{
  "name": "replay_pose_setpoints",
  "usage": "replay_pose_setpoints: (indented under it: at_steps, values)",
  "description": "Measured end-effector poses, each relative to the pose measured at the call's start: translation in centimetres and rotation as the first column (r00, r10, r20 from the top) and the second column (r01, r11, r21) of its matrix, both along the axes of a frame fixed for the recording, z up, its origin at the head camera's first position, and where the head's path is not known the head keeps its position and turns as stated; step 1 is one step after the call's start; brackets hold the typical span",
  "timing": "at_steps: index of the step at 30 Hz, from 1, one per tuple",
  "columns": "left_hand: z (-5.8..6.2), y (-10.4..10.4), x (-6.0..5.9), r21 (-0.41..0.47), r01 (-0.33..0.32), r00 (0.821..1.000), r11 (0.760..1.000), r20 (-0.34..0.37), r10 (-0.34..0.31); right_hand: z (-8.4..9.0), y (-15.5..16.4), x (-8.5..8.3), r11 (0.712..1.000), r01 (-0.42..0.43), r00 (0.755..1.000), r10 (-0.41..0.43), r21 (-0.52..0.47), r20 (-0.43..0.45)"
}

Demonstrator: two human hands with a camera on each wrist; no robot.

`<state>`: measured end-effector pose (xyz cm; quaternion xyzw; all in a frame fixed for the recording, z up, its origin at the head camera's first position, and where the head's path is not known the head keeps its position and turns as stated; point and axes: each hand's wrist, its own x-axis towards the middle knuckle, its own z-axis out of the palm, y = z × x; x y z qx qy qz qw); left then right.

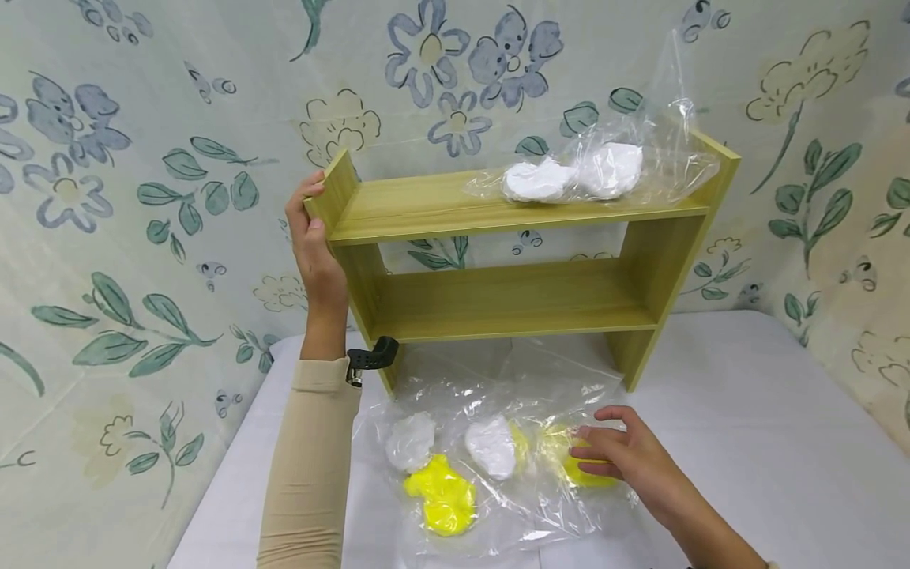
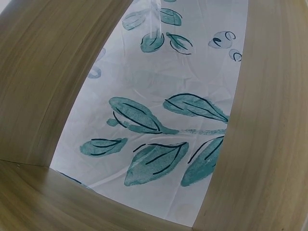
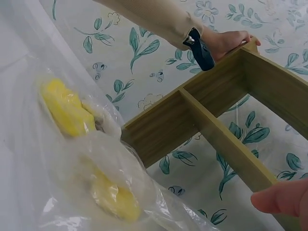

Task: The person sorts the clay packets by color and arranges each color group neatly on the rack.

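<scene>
Meanwhile left hand [image 1: 313,245] grips shelf [image 1: 512,296] edge; right hand [image 1: 626,458] presses bag [image 1: 490,466].

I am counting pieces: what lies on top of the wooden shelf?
On the wooden shelf lies a clear plastic bag holding two white lumps. Anything behind them is hidden.

A pale fabric backdrop [image 1: 142,118] printed with blue flowers, cream blossoms and teal leaves hangs behind and to both sides, creased in places. Its teal leaves fill the gap seen from the left wrist view. A plain white cloth-covered table [image 1: 746,411] lies below it, smooth and bare at the right. A clear, crumpled plastic bag [image 1: 661,150] rests on the top board of the yellow-green wooden shelf [image 1: 498,296], at its right end, holding two white lumps [image 1: 538,180] side by side.
</scene>
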<state>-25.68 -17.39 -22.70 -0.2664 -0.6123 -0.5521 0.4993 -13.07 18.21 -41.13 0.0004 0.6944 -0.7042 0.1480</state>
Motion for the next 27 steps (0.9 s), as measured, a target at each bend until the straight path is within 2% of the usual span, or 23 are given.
replay_pose_setpoints:
  at_steps: [3, 6, 9, 12, 16, 23, 27]
  values:
    - [0.1, 0.1, 0.0, 0.002, 0.022, 1.000, 1.000, -0.014, -0.022, 0.2, -0.2, 0.1, 0.993, 0.060, 0.997, -0.053, -0.106, 0.063]
    - [0.3, 0.2, -0.1, 0.004, 0.038, 0.999, 0.999, -0.025, -0.038, 0.1, -0.5, 0.3, 0.978, 0.018, 0.996, 0.001, -0.210, 0.090]
    - [0.3, 0.2, -0.1, 0.004, 0.040, 0.999, 0.999, -0.029, -0.040, -0.2, -1.0, 0.3, 0.972, -0.089, 0.993, 0.104, -0.219, 0.060]
    - [0.3, 0.2, -0.1, 0.005, 0.029, 0.999, 1.000, -0.019, -0.029, -0.5, -1.8, 0.2, 0.968, -0.155, 0.986, 0.164, -0.195, 0.026]
    - [0.4, 0.1, 0.1, 0.001, 0.010, 1.000, 1.000, -0.008, -0.010, -0.8, -3.3, 0.0, 0.954, -0.180, 0.979, 0.197, -0.241, 0.047]
    - [0.3, 0.0, 0.0, 0.003, 0.020, 1.000, 1.000, -0.013, -0.020, -2.0, -5.1, -0.1, 0.902, -0.216, 0.964, 0.257, -0.374, 0.064]
    - [0.1, -0.1, 0.2, -0.004, 0.026, 1.000, 1.000, -0.010, -0.026, -2.7, -5.9, -0.1, 0.885, -0.193, 0.960, 0.260, -0.423, 0.105]
